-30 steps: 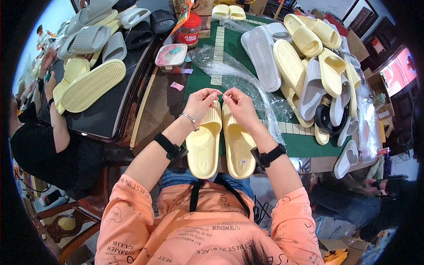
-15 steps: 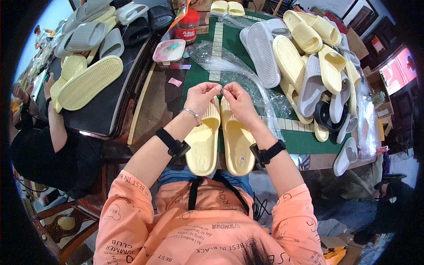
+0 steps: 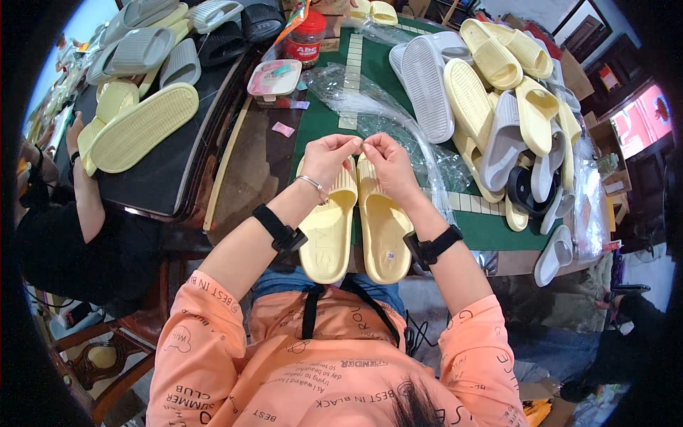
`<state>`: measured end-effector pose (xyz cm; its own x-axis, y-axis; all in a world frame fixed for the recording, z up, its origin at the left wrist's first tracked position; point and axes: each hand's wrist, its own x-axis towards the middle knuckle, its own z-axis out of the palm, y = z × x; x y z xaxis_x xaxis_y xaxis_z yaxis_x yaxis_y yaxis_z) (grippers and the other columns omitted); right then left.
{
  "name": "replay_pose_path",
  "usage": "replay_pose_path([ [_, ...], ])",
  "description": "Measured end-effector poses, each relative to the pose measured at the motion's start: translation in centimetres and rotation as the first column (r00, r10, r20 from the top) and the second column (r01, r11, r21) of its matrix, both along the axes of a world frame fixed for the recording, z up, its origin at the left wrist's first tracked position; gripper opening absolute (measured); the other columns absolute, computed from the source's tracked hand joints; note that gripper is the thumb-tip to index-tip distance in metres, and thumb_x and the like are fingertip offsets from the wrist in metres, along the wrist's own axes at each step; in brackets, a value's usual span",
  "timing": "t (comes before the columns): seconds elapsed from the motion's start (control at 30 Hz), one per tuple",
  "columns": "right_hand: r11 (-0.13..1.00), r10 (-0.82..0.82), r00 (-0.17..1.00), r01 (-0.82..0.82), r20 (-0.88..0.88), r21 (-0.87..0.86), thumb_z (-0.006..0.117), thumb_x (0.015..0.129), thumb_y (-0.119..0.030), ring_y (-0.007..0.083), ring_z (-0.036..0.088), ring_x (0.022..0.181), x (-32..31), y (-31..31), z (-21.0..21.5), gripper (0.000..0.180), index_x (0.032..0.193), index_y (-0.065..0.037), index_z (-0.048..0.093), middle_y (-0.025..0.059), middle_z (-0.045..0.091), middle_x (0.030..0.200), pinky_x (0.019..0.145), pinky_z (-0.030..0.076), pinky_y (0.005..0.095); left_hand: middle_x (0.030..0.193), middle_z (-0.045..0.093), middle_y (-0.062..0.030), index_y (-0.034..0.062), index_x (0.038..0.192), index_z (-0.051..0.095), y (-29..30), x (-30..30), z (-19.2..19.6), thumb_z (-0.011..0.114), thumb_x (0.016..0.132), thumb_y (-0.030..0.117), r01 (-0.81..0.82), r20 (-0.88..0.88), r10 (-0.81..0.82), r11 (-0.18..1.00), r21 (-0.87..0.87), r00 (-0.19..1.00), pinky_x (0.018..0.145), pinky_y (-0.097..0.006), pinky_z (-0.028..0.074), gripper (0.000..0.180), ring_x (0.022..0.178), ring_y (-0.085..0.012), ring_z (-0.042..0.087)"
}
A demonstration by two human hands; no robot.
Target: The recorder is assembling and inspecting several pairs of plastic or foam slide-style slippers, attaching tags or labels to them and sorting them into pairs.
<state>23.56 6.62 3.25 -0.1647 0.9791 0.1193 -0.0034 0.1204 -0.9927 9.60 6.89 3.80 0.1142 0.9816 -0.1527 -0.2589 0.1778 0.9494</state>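
My left hand (image 3: pixel 329 161) and my right hand (image 3: pixel 389 166) meet at the fingertips above a pair of pale yellow slide slippers. Both are closed in a pinch, thumb against finger; whatever sits between them is too small to make out. The left slipper (image 3: pixel 329 238) and the right slipper (image 3: pixel 385 238) lie side by side, soles down, heels toward me at the table's near edge. My hands partly cover their ribbed straps. A small round sticker (image 3: pixel 390 255) is on the right slipper's heel.
A heap of yellow and grey slippers (image 3: pixel 491 107) fills the right. Clear plastic wrap (image 3: pixel 388 107) lies beyond my hands, near a red-lidded jar (image 3: pixel 306 39) and a small plastic tub (image 3: pixel 274 78). More slippers (image 3: pixel 146 128) cover the black table at left, where another person's arm (image 3: pixel 87 192) shows.
My hands stay over the slippers, with the fingertips drawn slightly closer together. The slipper pair has not visibly moved on the table.
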Motion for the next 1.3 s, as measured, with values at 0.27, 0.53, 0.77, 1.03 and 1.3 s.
replay_pose_path([
  [0.27,1.000,0.016,1.000,-0.016,-0.015,0.006,0.050,0.085,-0.011,0.0026,0.046,0.066,0.1,0.1,-0.4,0.010,0.083,-0.001,0.052,-0.0014,0.055,0.073,0.059,0.037,0.0174,0.076,0.062,-0.0030,0.0020,0.085,0.063,-0.2,0.0,-0.5,0.062,0.077,0.014,-0.009,0.036,0.008,1.000,0.010,0.999,0.047,-0.015,0.037,0.015,0.051,-0.0026,0.046],
  [0.53,0.999,0.021,0.999,-0.022,0.025,0.039,0.053,0.082,-0.010,0.0105,0.054,0.068,0.3,0.1,0.0,0.009,0.084,-0.001,0.052,0.0040,0.058,0.075,0.064,0.042,0.0220,0.076,0.062,-0.0016,0.0021,0.090,0.063,-0.5,0.3,-0.5,0.062,0.078,0.017,0.010,0.005,-0.010,1.000,-0.003,1.000,0.047,-0.016,0.036,0.019,0.051,-0.0030,0.046],
  [0.77,0.995,0.070,0.441,0.037,0.895,-0.096,0.056,0.076,-0.017,0.0329,0.051,0.086,-0.1,-7.4,9.1,0.024,0.096,-0.004,0.052,0.0160,0.055,0.088,0.073,0.042,0.0390,0.081,0.061,-0.0011,0.0049,0.095,0.062,0.1,-1.5,-0.9,0.058,0.081,0.024,-0.079,-0.006,0.079,0.996,-0.034,0.997,0.056,-0.018,0.038,0.024,0.063,-0.0047,0.050],
  [1.03,0.975,0.122,0.549,-0.221,0.827,0.003,0.056,0.075,-0.025,0.0480,0.037,0.103,-2.3,-9.4,-0.2,0.055,0.115,0.010,0.040,0.0377,0.033,0.112,0.090,0.033,0.0454,0.109,0.052,-0.0091,0.0003,0.112,0.051,-0.1,-2.4,-0.3,0.044,0.088,0.026,-0.133,0.180,0.141,0.990,-0.056,0.974,0.085,-0.028,0.038,0.036,0.093,-0.0141,0.049],
  [1.3,0.845,-0.325,0.575,-0.181,0.751,0.504,0.052,0.080,-0.018,0.0407,0.039,0.103,0.7,-8.4,9.2,0.029,0.098,0.005,0.050,0.0278,0.043,0.105,0.091,0.031,0.0440,0.088,0.050,-0.0016,0.0024,0.112,0.050,-3.6,-10.3,4.9,0.036,0.090,0.031,-0.359,0.311,0.305,0.924,0.134,0.900,0.072,-0.027,0.040,0.039,0.080,-0.0109,0.046],
])
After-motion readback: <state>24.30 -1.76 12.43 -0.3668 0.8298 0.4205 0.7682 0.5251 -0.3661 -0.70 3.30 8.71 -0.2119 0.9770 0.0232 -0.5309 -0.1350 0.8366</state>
